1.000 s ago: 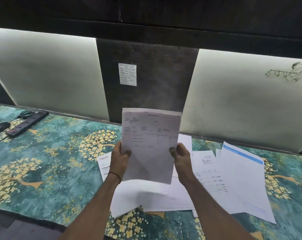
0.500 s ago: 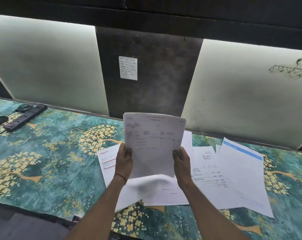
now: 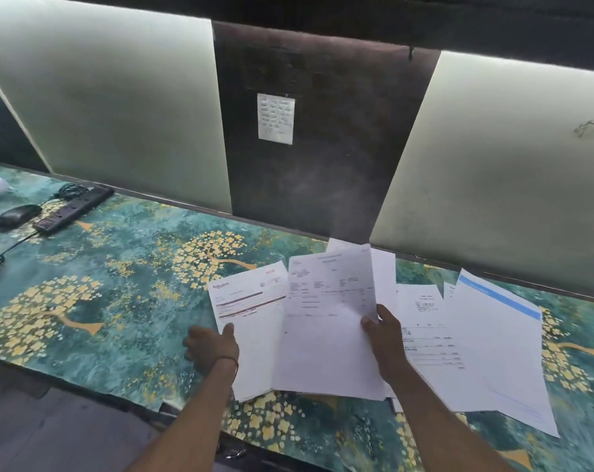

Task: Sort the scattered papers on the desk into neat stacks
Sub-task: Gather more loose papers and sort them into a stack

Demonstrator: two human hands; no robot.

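Sorting at an early step, seen from beside the person. The right grip pinches a printed sheet at the middle of its right edge, thumb on the face and fingers curled behind. The left grip sits at the left edge of the logo sheet, thumb tip laid on the paper. Its fingers are loosely curled, and whether any lie under the paper cannot be told, so a pinch is not certain. The held sheet hangs low over the middle of the pile on the counter, overlapping the logo sheet on its left; whether its near edge touches the papers below cannot be told. Its long axis runs from the person toward the back wall, leaning a little to the right at the far end. The printed head points away, toward the wall, text face up, and the far right corner bows upward. To the right, an invoice and a blue-banded sheet lie fanned and overlapping, long axes also roughly front to back, none squared to another. Judgement: one sheet is in hand and a second is being claimed; no neat stack shows yet. The next move likely calls for the left grip to lift the thin logo sheet by its edge, then to bring both sheets together with heads the same way and edges flush.
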